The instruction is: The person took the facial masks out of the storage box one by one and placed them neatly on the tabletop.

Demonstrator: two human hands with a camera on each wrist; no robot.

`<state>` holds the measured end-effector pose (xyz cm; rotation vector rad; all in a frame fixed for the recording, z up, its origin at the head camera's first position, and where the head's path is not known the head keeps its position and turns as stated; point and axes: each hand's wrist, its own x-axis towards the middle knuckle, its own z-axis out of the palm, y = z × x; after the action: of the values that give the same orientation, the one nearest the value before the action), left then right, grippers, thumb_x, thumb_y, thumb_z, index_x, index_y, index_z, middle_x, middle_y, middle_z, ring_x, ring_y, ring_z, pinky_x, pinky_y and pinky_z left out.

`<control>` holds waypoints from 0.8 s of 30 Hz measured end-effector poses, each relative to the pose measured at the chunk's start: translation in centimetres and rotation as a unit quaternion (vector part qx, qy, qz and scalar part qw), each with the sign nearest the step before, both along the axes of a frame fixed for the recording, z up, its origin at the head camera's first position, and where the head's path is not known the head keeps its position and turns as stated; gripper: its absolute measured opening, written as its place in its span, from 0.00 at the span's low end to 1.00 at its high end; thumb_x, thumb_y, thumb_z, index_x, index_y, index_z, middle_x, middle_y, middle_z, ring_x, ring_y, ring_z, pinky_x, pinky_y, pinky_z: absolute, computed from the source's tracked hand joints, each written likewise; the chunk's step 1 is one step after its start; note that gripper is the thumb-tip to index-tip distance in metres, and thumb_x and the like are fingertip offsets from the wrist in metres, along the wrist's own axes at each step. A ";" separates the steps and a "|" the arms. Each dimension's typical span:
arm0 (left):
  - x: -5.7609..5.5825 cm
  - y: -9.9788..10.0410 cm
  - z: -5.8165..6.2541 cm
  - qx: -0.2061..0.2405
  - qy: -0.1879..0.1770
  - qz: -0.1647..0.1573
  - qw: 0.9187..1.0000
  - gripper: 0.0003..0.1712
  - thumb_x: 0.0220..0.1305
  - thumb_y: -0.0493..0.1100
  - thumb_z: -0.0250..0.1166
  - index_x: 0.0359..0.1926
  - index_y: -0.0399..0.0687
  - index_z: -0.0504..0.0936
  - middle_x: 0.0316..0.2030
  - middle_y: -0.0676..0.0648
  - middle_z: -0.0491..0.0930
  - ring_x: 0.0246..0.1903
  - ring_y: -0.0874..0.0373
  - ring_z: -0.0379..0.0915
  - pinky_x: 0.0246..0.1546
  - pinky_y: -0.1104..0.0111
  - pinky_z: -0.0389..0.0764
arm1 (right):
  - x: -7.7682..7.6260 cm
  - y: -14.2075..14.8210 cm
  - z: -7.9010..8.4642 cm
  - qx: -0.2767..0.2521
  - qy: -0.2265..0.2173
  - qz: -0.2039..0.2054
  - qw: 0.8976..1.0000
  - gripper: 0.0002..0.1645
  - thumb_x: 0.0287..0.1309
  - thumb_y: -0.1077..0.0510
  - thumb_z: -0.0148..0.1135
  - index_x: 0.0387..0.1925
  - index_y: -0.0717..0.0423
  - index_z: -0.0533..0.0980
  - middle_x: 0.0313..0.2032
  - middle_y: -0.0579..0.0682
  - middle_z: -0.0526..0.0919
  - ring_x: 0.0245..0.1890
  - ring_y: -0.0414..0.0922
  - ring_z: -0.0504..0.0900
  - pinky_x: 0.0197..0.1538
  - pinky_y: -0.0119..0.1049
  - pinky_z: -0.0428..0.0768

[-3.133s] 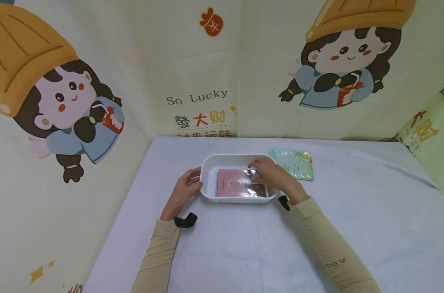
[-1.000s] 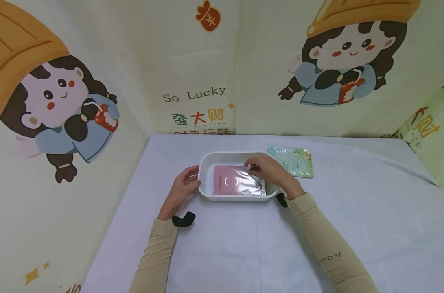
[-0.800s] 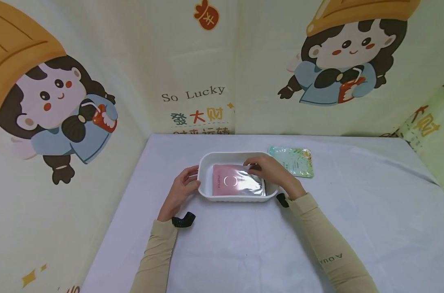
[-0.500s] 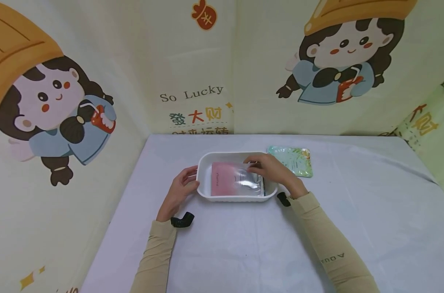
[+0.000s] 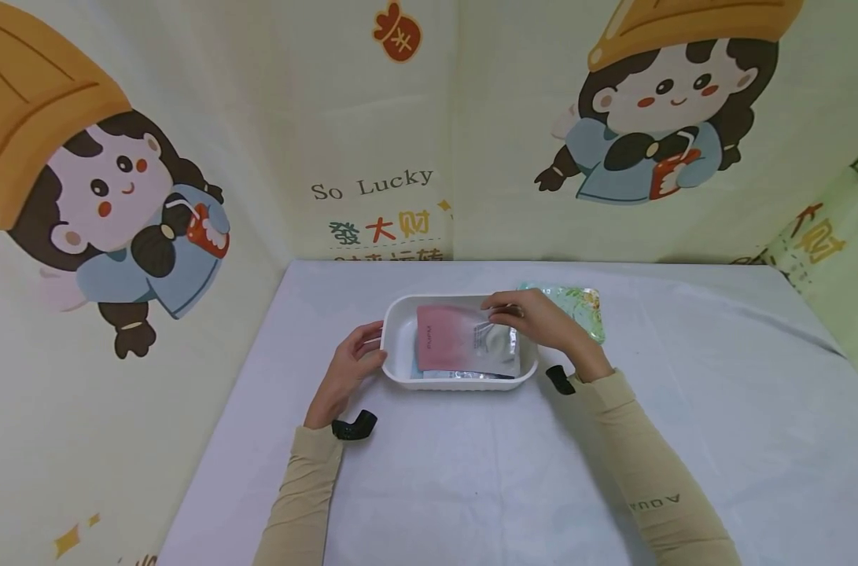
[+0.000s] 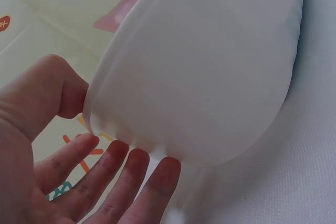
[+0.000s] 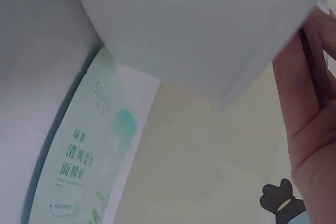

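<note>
A white tray with rounded corners stands on the table. My left hand rests against its left end; in the left wrist view, relaxed fingertips touch the outer wall and the thumb meets the rim. My right hand pinches the upper right edge of a pink and silver face mask packet, which is lifted and tilted within the tray. Under it shows the edge of another packet, light blue and silver. In the right wrist view the tray's wall hides what the right fingertips hold.
Behind and right of the tray, a green face mask packet lies on the white-clothed table, partly covered by the right hand; its printing shows in the right wrist view. A patterned curtain borders the table's back and left.
The pink packet has risen and tilted, moving slightly back and right with the right hand, which exposes the packet beneath. The left hand has stayed at the tray's left end.
</note>
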<state>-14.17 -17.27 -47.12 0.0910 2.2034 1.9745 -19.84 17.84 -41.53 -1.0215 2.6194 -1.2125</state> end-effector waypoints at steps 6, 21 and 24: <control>-0.1 0.0 0.0 -0.005 -0.006 -0.001 1.000 0.33 0.64 0.35 0.65 0.70 0.46 0.67 0.67 0.41 0.69 0.65 0.46 0.68 0.53 0.71 0.79 | 0.1 0.9 0.8 -0.013 0.012 -0.007 1.000 0.12 0.61 0.63 0.66 0.47 0.55 0.83 0.43 0.48 0.87 0.41 0.42 0.84 0.47 0.38 0.83; -0.1 0.0 -0.1 -0.021 -0.003 0.005 1.000 0.33 0.63 0.36 0.65 0.69 0.48 0.68 0.65 0.43 0.70 0.63 0.47 0.70 0.55 0.68 0.79 | 0.5 2.8 2.8 -0.019 0.021 -0.057 0.998 0.11 0.61 0.61 0.67 0.46 0.52 0.84 0.42 0.48 0.87 0.41 0.42 0.84 0.46 0.29 0.79; 0.0 0.0 0.0 -0.024 -0.004 0.005 1.000 0.33 0.63 0.36 0.65 0.69 0.48 0.68 0.66 0.43 0.70 0.63 0.47 0.70 0.56 0.65 0.79 | 0.7 3.5 3.0 -0.019 0.027 -0.065 0.997 0.11 0.60 0.61 0.68 0.45 0.52 0.84 0.41 0.48 0.87 0.40 0.42 0.84 0.45 0.27 0.78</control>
<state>-14.13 -17.27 -47.13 0.0661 2.2481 1.9232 -19.16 21.31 -38.53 -0.9158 2.7540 -1.2819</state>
